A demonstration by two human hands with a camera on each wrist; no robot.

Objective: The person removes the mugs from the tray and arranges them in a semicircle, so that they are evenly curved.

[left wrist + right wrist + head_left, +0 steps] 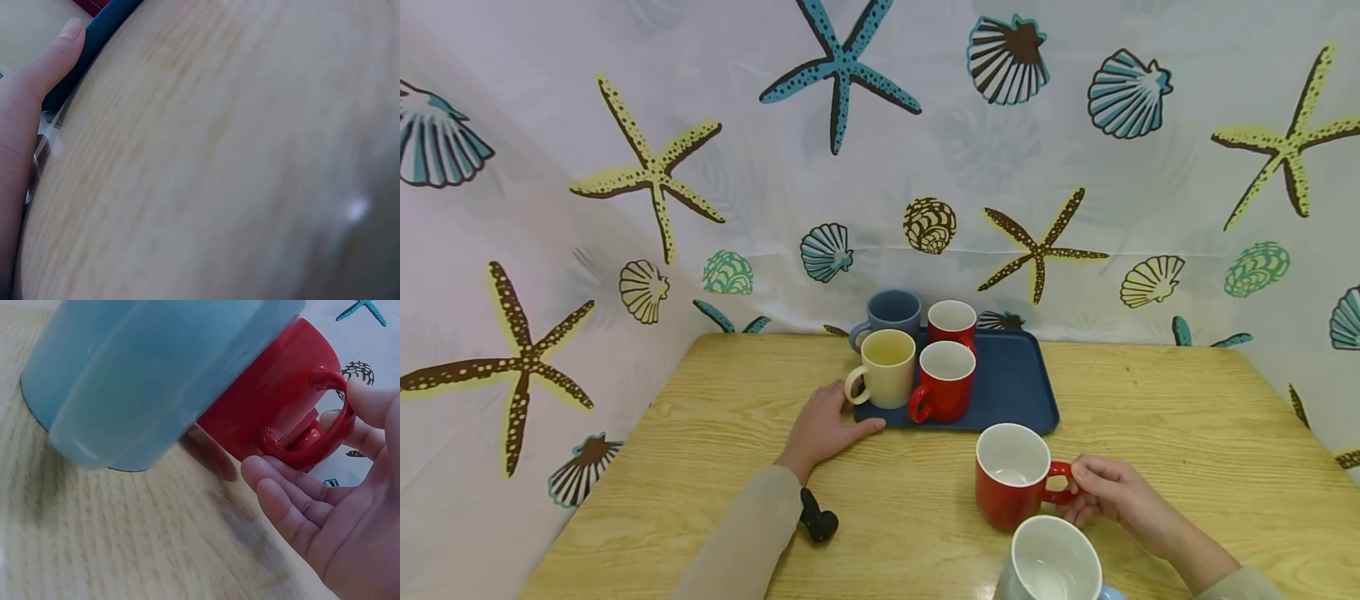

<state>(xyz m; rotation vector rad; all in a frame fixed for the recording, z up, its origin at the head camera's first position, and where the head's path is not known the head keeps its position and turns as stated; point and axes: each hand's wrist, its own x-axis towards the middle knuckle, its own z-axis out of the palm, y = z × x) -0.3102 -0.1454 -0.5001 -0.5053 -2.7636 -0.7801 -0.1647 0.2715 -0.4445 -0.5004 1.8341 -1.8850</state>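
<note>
By its handle, my right hand (1108, 496) pinches a red mug (1009, 498) with a white inside. In the right wrist view the thumb and fingers close on the handle (334, 434), and a shadow shows under the mug, which seems raised off the table. My left hand (829, 427) rests at the front left corner of a blue tray (1011, 375), its thumb (65, 47) straight along the rim. The other left fingers are partly hidden behind a cream mug (887, 379). On the tray also stand a blue mug (895, 308) and two red mugs, one in front (946, 392), one behind (951, 321).
A light blue mug (1051, 562) stands near the front edge, close before the held red mug. A small black object (818, 521) lies by the left sleeve. Behind the wooden table (1157, 400) hangs a cloth (880, 192) printed with shells and starfish. The tray's right part is bare.
</note>
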